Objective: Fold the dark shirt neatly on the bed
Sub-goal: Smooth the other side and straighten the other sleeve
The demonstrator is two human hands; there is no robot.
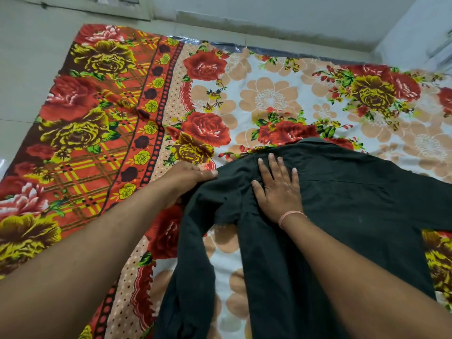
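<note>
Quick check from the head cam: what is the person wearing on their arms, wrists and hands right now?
Both forearms are bare, with no sleeves in view. The right hand has a thin pinkish thread band looped around its wrist. The left hand shows no band, watch, ring or glove. No gloves on either hand.

Shirt (pixel 342 204) on bedsheet (pixel 269 94); right hand (pixel 278 189) flat atop it, left hand (pixel 188 177) at its left edge.

A home bedroom: floral bedsheet (pixel 269 94) on a low bed against plain pale walls (pixel 293 11).
</note>
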